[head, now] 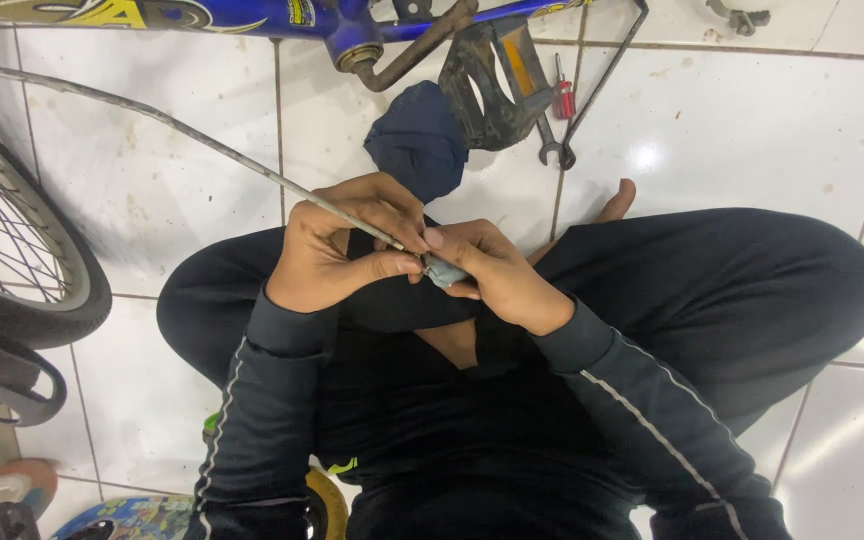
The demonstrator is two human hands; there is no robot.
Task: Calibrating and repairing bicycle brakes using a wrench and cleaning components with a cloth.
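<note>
I sit cross-legged on a white tiled floor in dark clothes. My left hand (337, 240) pinches the near end of a long thin grey cable or rod (182, 130) that runs up to the far left. My right hand (487, 265) grips a small grey-blue piece (444, 272) at that same end, fingertips meeting the left thumb. Both hands hover over my lap.
A blue bicycle frame (282, 15) with crank and black pedal (492, 80) lies ahead. A dark blue cloth (417, 140), a spanner (550, 145) and a red-handled screwdriver (564, 95) sit on the tiles. A bicycle wheel (22, 260) stands at left.
</note>
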